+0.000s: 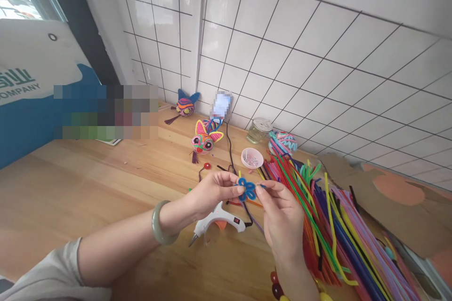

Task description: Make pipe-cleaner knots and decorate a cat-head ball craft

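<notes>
A blue pipe-cleaner flower [247,189] with looped petals is held up above the table between both hands. My left hand [213,193] pinches its left side between thumb and fingers. On the right, my right hand [280,209] pinches the flower's other side, where a short blue end shows at the fingertips. Below the hands a white glue gun [221,217] lies on the wood, its nozzle pointing to the lower left. A large bundle of coloured pipe cleaners [318,225] spreads beside my right hand.
Behind the hands stand a fox-like pipe-cleaner head [203,142], a blue-eared one [186,103], a lit phone [221,105], a glass jar [259,130] and a pink bowl [252,158] of small pieces. A black cord [229,146] crosses the wooden table [116,178]. Cardboard [381,207] lies at right.
</notes>
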The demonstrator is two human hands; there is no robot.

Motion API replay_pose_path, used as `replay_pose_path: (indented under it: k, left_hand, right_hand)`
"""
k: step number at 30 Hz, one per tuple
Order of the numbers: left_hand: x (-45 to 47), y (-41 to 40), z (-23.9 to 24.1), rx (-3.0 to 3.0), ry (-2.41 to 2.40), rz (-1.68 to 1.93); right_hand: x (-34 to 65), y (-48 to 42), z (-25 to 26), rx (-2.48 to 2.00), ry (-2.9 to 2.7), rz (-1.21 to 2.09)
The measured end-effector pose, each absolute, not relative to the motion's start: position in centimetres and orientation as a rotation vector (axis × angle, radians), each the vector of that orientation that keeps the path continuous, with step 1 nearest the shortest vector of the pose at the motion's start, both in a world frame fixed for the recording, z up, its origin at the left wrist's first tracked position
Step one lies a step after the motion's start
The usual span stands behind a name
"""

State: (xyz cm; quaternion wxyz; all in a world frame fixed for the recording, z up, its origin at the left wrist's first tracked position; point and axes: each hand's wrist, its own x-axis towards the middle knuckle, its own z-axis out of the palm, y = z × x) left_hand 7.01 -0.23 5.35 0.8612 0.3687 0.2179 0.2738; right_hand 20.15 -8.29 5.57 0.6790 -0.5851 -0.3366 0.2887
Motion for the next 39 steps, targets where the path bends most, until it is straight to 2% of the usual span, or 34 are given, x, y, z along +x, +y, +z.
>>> replay_pose_path:
  k: [5,17,39]
  left_hand:
    - [7.05,-0.18,5.21,0.813,0.510,0.625]
    - [6.60,0.04,5.90,0.846,0.533,0.469]
    - [7.09,-0.37,5.39,1.009,0.438,0.599]
  right_hand:
    - [19.94,-8.44,5.74,-1.369,-0.813,0.639]
    - [20.23,-8.42,5.96,-1.443,-0.845,0.638]
    - [20.39,-8.33,5.78,-1.482,-0.943,0.727]
